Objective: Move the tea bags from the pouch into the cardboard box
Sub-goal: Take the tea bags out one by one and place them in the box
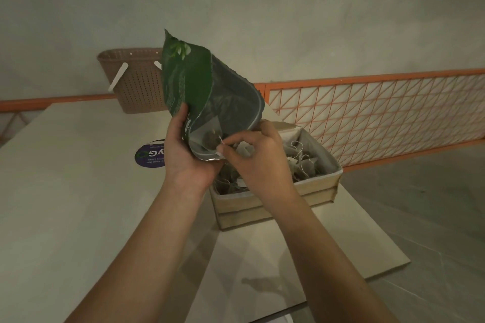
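The green tea pouch [189, 81] is being held tilted above the near-left corner of the cardboard box [275, 202], its long axis running from the sealed end, up and away, down to the open mouth facing the person. The left hand [189, 155] is gripping the pouch's lower left edge, thumb along the front. The right hand [257, 157] is reaching to the mouth, fingertips pinching a white string of a tea bag [211, 137] inside. More tea bags [299, 162] are lying in the box on the table [78, 191].
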The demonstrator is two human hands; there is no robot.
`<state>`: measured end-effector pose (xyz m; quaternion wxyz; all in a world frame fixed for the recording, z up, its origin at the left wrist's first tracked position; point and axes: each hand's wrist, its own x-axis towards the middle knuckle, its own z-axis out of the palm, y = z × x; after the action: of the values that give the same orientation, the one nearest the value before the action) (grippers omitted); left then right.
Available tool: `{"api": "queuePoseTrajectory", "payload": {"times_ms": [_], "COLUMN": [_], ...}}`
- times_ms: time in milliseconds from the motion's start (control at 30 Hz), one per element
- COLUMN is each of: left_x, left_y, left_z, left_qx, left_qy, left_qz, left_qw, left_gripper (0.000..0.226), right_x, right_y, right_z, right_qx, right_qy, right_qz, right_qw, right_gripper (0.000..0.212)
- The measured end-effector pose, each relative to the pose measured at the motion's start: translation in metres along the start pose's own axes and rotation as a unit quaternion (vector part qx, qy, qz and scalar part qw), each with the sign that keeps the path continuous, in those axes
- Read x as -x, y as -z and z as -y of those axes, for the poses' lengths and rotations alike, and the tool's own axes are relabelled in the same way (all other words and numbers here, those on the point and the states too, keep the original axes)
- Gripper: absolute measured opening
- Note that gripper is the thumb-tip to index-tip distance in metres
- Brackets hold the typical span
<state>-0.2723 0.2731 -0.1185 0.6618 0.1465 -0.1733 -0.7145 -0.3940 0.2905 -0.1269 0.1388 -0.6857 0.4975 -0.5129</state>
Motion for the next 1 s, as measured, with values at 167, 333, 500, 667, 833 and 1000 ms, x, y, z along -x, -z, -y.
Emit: {"api": "queuePoseTrajectory", "payload": {"times_ms": [167,333,500,667,833,1000], "left_x": [0.002,0.001,-0.002,-0.002,0.000,0.000], "left_y": [-0.003,-0.004,0.000,0.005,0.007,0.009], "left_z": [0.000,-0.002,-0.006,-0.007,-0.011,-0.014], "left_qx": [-0.019,0.005,0.018,0.003,-0.006,-0.004], "left_qy": [0.002,-0.006,-0.003,-0.002,-0.001,-0.001], "left_qz": [-0.006,0.000,0.030,0.020,0.023,0.019], "left_qw": [1.000,1.000,0.999,1.000,1.000,1.000], "left_gripper": [0.049,0.051,0.048,0.052,0.052,0.053], "right_x": [-0.008,-0.019,-0.036,-0.043,-0.035,-0.029], "right_y": [0.025,0.062,0.069,0.051,0.035,0.032], "right_z": [0.004,0.006,-0.019,-0.041,-0.051,-0.052], "right_qx": [-0.069,-0.208,-0.135,0.005,0.135,0.156], "right_qy": [-0.025,-0.093,-0.121,-0.106,-0.072,-0.068], "right_qz": [-0.030,-0.043,-0.058,0.019,0.165,0.283], "right_qw": [0.997,0.973,0.982,0.994,0.974,0.944], "right_gripper": [0.009,0.009,0.009,0.014,0.043,0.041]}}
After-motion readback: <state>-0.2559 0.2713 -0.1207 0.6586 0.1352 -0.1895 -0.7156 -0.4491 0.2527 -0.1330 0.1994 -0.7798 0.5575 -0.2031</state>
